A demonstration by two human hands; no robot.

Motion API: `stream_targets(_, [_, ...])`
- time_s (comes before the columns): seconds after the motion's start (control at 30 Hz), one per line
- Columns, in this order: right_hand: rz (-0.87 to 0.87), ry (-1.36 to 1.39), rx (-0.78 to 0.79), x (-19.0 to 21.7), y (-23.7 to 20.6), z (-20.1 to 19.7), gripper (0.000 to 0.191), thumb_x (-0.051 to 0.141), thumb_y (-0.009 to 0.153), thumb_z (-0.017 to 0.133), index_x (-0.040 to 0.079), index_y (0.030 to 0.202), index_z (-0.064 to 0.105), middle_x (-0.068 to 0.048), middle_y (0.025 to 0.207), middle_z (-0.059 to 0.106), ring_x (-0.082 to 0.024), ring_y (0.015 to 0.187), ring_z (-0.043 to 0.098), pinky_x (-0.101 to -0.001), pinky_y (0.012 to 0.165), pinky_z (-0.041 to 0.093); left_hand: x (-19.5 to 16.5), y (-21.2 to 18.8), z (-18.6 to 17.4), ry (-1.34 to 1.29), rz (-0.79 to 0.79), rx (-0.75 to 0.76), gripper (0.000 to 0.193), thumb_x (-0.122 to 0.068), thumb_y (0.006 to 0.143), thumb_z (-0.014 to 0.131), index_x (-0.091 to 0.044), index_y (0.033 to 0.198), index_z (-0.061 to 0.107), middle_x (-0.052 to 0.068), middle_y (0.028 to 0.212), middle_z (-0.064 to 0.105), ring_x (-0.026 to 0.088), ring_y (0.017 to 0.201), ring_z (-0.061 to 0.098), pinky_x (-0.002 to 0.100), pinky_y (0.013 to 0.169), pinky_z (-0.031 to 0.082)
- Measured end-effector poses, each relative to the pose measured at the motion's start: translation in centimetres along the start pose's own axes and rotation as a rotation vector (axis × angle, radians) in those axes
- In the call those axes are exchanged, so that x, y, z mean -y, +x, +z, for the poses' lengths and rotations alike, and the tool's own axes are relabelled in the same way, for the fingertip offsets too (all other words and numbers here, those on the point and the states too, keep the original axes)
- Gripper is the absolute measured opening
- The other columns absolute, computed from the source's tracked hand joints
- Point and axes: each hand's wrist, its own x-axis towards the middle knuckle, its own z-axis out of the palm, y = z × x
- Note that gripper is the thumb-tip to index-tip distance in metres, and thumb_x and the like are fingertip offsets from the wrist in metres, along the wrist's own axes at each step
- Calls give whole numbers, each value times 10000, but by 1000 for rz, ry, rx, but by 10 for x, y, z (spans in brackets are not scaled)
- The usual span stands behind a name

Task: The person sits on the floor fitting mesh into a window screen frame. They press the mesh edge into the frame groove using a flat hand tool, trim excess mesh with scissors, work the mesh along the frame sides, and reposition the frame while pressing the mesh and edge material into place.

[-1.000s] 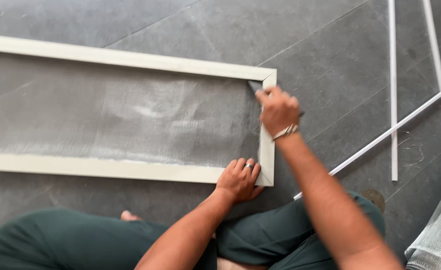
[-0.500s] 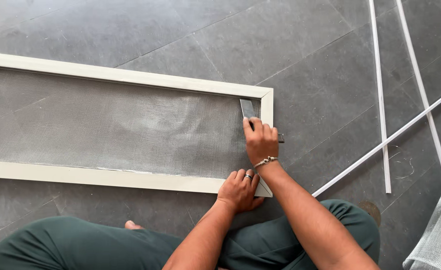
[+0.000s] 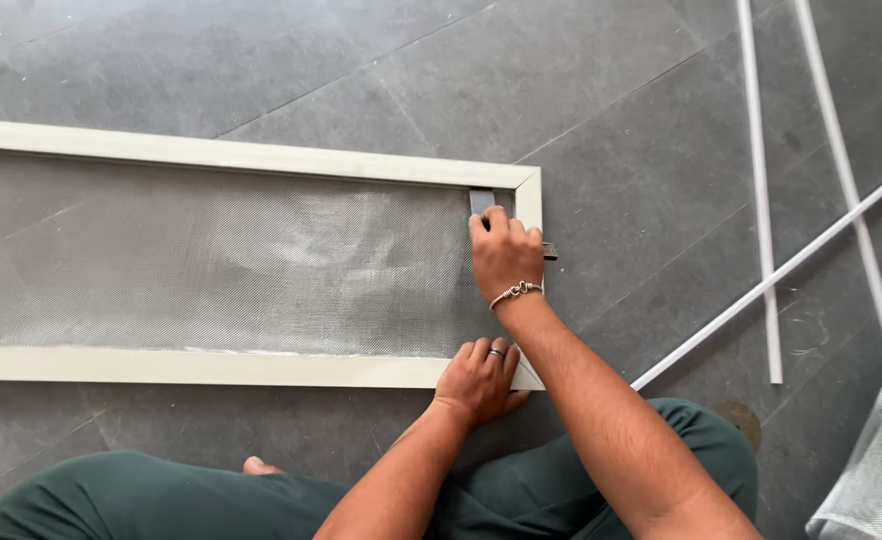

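A person sitting on a grey tiled floor (image 3: 611, 90) works at the right end of a long, pale window-screen frame (image 3: 241, 155) that lies flat on the tiles, its grey mesh (image 3: 221, 265) stretched between the rails. The right hand (image 3: 506, 255) is curled shut around a small dark tool (image 3: 549, 251), of which only a short end shows past the knuckles (what kind of tool it is cannot be told), and it rests over the frame's right rail, just near of the far right corner. A narrow grey strip (image 3: 481, 201) shows at that corner, just beyond the fingertips. A metal bracelet (image 3: 517, 292) sits on the right wrist. The left hand (image 3: 479, 378) lies palm down with its fingers loosely bent, pressing on the near right corner of the frame and holding nothing; a ring (image 3: 497, 352) is on one finger. The person's dark green trousers (image 3: 121, 495) fill the near edge of the view. To the right, well apart from the frame, several thin white strips (image 3: 758, 180) lie crossed on the floor, and a fold of loose grey mesh (image 3: 876, 470) sits at the near right corner.
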Motion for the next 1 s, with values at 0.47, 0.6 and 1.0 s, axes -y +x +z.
stream_targets(0.47, [46,31,-164,-31,-31,1,301,107,918,628,159,1186,754,11,1101,688,-200,804,643,-393,725,487,-2,4,-6,-37,-25,29,659,-617,748,768,-52,1071,657,86,964,608,260,886,578,381,754,476])
stream_targets(0.6, [45,17,-142,-28,-29,-3,296,102,918,637,153,1186,753,1,1114,689,-193,819,650,-392,729,486,-2,4,-6,-50,-21,33,635,-614,760,754,-65,1065,655,88,985,617,260,901,582,382,768,475])
stream_targets(1.0, [83,93,-174,-20,-29,-5,295,74,897,646,138,1158,767,9,1079,694,-198,800,647,-381,706,475,-3,7,-6,-9,-20,128,641,-625,810,712,-60,1105,645,87,987,606,256,903,573,384,778,471])
